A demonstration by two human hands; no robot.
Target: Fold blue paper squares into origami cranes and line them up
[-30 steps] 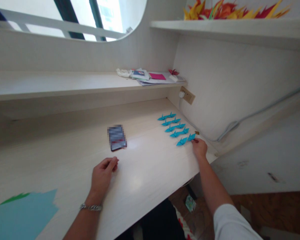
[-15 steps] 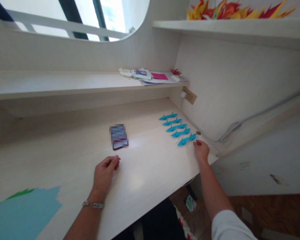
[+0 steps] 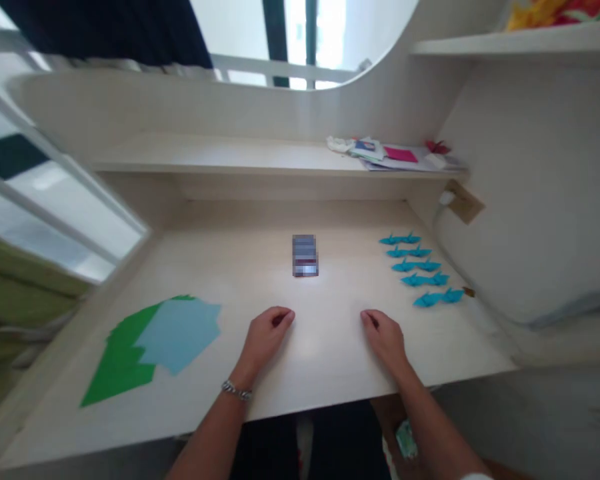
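Note:
My left hand point(image 3: 269, 333) rests over the front middle of the desk, its fingers curled and thumb against the forefinger. Nothing shows in it. Across from it, my right hand point(image 3: 385, 339) is curled the same way, also with nothing visible between the fingers. Blue folded paper cranes point(image 3: 420, 265) stand in short rows of two on the right of the desk, beyond my right hand. A phone-like flat object point(image 3: 305, 255), its face blurred, lies ahead between my hands. On the left lie overlapping sheets of light blue paper point(image 3: 180, 333) and green paper point(image 3: 117, 367).
A white desk point(image 3: 250, 260) lies under a low shelf point(image 3: 220, 152) holding papers and a pink card point(image 3: 400, 155). A plug and cable point(image 3: 445, 200) run along the right wall. An upper shelf point(image 3: 530, 43) carries yellow and red folded paper.
My view has turned left, bringing the green and blue sheets fully into sight. My right hand has moved away from the cranes toward the desk's middle. My left hand stays curled.

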